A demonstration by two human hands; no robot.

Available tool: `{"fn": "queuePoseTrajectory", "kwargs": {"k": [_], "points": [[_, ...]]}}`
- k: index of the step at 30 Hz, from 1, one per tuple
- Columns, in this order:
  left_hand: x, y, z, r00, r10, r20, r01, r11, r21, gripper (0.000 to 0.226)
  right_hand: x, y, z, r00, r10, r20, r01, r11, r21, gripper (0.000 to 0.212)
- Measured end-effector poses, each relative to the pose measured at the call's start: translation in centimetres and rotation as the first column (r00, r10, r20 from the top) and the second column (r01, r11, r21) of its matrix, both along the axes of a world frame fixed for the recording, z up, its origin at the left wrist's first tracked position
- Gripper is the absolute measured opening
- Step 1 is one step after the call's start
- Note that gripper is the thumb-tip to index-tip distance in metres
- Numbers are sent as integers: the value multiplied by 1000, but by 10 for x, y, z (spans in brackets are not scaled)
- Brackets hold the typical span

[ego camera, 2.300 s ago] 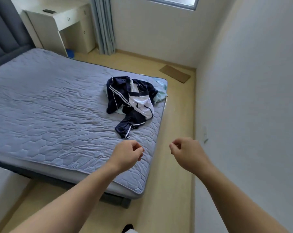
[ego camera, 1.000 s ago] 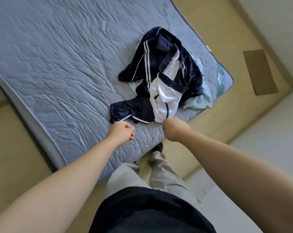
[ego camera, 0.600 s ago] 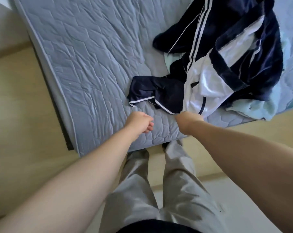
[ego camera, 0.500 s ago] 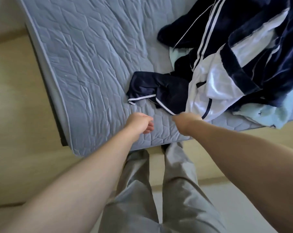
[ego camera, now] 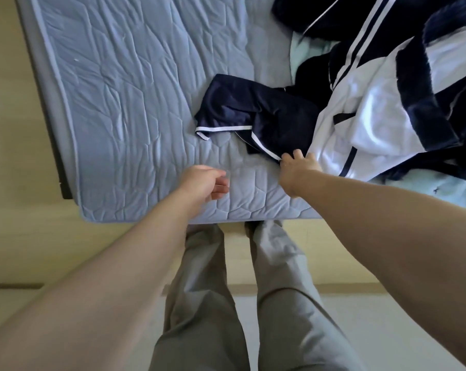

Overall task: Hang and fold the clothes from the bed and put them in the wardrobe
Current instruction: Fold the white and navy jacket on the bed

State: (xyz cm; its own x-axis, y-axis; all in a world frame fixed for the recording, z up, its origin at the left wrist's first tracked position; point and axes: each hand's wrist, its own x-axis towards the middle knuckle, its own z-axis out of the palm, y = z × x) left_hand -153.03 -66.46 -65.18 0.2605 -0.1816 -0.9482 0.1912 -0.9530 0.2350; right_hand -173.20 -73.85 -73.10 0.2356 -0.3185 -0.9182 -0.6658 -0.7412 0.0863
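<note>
No legible writing
One tiny dark mark on the pale green cloth (ego camera: pixel 452 195), four o'clock — too small to read.

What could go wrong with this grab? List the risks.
1. The right hand touches only the hem of the navy-and-white jacket, which lies heaped over a mint garment; a pull there could drag the whole pile along.
2. The pile lies near the mattress edge, so pieces might slide onto the floor.
3. The left hand holds nothing, so nothing steadies the rest.
</note>
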Motion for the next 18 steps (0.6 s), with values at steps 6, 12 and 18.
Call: {"fn": "queuePoseTrajectory", "kwargs": {"k": [6,12,18], "points": [[10,15,31,1000,20,-17,-20,1000,0,13,18,-7,42,800,-544,253,544,836,74,30],[6,13,92,998,-22,-54,20,999,-28,14,30,-21,128,200,-836,512,931,324,166,22],[18,0,177,983,-181,-41,172,973,-155,8,51,-40,245,-25,-804,595,949,167,267,23]]}}
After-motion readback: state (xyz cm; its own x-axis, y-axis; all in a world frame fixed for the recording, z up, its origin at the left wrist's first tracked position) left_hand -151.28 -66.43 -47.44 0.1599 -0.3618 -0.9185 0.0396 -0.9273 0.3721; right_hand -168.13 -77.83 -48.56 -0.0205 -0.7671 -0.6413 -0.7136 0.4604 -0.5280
